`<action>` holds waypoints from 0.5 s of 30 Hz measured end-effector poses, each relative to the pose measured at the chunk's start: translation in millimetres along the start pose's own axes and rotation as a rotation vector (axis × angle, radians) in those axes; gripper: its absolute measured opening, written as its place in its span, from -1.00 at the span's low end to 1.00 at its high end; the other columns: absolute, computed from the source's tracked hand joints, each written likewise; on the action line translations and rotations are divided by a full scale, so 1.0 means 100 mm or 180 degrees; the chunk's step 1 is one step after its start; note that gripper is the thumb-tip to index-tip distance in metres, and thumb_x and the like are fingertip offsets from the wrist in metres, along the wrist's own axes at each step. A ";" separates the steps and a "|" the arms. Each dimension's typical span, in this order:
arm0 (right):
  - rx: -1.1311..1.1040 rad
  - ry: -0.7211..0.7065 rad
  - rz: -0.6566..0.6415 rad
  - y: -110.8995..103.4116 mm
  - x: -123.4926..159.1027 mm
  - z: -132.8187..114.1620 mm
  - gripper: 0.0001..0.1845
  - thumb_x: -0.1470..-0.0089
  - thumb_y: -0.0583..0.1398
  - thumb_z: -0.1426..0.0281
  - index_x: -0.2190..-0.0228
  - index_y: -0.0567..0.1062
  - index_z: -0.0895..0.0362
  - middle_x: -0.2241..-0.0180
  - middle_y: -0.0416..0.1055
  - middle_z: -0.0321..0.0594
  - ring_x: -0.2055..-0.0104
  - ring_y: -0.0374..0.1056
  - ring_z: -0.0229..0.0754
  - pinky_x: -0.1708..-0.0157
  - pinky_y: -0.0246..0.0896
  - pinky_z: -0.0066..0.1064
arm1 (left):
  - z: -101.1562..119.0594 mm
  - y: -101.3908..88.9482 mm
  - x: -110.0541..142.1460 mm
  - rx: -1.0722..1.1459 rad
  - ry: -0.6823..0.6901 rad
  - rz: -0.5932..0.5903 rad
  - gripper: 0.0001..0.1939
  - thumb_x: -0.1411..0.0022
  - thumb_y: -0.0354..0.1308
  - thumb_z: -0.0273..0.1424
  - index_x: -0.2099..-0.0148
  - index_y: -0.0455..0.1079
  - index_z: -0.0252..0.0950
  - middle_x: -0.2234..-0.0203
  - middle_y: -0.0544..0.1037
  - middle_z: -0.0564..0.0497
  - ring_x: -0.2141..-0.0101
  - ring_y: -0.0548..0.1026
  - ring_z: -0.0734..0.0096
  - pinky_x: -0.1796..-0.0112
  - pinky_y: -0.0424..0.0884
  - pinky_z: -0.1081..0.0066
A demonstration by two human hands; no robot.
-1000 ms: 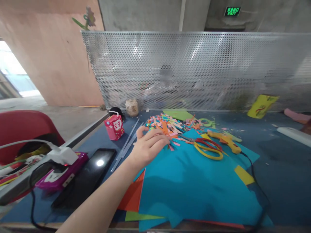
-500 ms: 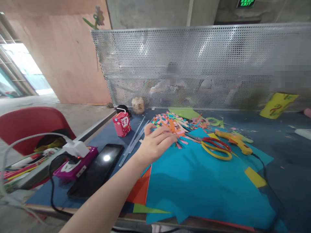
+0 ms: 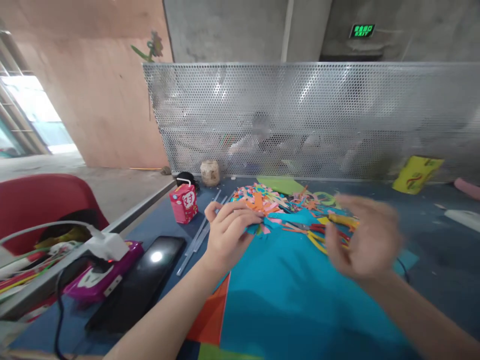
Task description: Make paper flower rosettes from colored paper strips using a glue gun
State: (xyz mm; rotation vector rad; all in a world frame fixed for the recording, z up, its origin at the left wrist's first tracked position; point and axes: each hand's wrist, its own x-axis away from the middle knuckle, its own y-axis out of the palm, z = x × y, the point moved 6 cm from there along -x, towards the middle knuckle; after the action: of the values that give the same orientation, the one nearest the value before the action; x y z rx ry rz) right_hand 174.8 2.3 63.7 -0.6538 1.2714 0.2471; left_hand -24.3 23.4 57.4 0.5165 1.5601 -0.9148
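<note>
My left hand [image 3: 232,231] is over the left edge of the blue paper [image 3: 292,280], its fingers curled and pressed together at small coloured paper scraps [image 3: 265,230]. Its thumb is hidden, so what it pinches cannot be made out. Blurred by motion, my right hand [image 3: 369,237] hovers on the right with thumb and fingers apart and nothing visible in them. Behind it, partly covered, are scissors [image 3: 318,243] with red and yellow handles and a yellow glue gun [image 3: 343,220]. Beyond my left fingertips lies a heap of cut paper strips [image 3: 258,196].
On the left are a black phone [image 3: 138,287], a purple power strip [image 3: 125,280] with a white plug [image 3: 107,245], clear glue sticks [image 3: 195,240] and a red drink carton [image 3: 183,204]. A perforated metal screen [image 3: 210,115] closes the table's back. A yellow tube [image 3: 417,174] stands far right.
My right hand has come into view from the right, over the scissors and glue gun. My left hand stays by the scraps. The whole view has tilted up slightly.
</note>
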 end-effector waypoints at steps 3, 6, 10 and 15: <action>-0.0257 -0.0564 0.0301 0.03 0.10 -0.15 -0.33 0.12 0.21 0.56 -0.05 0.17 0.10 0.17 0.39 -0.12 0.16 0.35 -0.05 0.23 0.26 -0.18 | -0.05 0.03 -0.01 0.0138 -0.0287 0.0010 -0.85 -0.04 0.21 -0.51 0.36 0.31 -0.21 0.44 0.58 0.13 0.34 0.47 0.40 0.20 0.15 0.26; -0.0567 -0.0778 0.0225 0.06 0.18 -0.24 -0.19 0.22 0.23 0.65 -0.10 0.13 0.16 -0.03 0.28 -0.07 0.07 0.33 -0.03 0.21 0.32 -0.20 | -0.02 0.07 -0.01 0.0234 -0.0263 -0.0138 -0.86 -0.06 0.20 -0.51 0.36 0.31 -0.21 0.43 0.58 0.14 0.35 0.47 0.43 0.21 0.16 0.27; -0.0847 -0.0384 0.0156 0.02 0.18 -0.20 -0.20 0.15 0.17 0.65 -0.13 0.08 0.05 -0.15 0.11 -0.22 -0.03 0.25 -0.03 0.16 0.36 -0.16 | -0.01 0.08 0.01 0.0186 -0.0290 -0.0165 -0.84 -0.05 0.20 -0.54 0.35 0.30 -0.20 0.44 0.58 0.15 0.33 0.47 0.42 0.21 0.16 0.26; -0.0861 -0.0265 0.0006 0.07 0.21 -0.20 -0.27 0.13 0.17 0.63 -0.08 0.14 0.01 -0.07 0.23 -0.21 0.03 0.31 -0.02 0.15 0.38 -0.14 | -0.02 0.07 0.01 0.0131 -0.0281 -0.0134 -0.86 -0.07 0.18 -0.51 0.35 0.30 -0.18 0.44 0.58 0.13 0.32 0.47 0.40 0.22 0.19 0.25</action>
State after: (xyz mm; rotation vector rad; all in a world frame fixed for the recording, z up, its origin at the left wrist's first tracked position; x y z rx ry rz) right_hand 161.0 -7.7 39.2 -0.8639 1.1687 0.4488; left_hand -20.0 28.9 54.6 0.4678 1.4797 -0.9909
